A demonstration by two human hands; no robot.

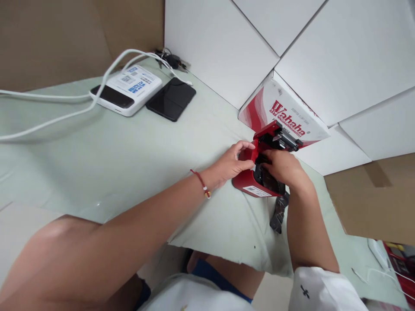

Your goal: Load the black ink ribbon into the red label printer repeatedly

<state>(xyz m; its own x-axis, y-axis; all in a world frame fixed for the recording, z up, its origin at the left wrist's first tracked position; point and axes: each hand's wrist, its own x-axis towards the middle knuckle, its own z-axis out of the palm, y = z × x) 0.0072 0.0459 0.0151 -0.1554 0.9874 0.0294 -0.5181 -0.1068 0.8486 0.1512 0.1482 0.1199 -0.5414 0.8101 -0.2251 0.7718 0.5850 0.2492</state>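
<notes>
Well, two hands meet at an open red machine (241,182) on the table (129,160).
Left hand (234,163) spreads thumb and fingers at its edge; right hand (285,167) dips inside among black parts (271,180), grip unclear; a carton (264,106) leans behind.

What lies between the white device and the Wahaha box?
A black phone, then bare green cloth up to the Wahaha box, as the head view shows.

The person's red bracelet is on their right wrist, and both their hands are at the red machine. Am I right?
Not quite: the head view shows the red bracelet on the left wrist. The left hand and right hand are both at the red machine.
</notes>
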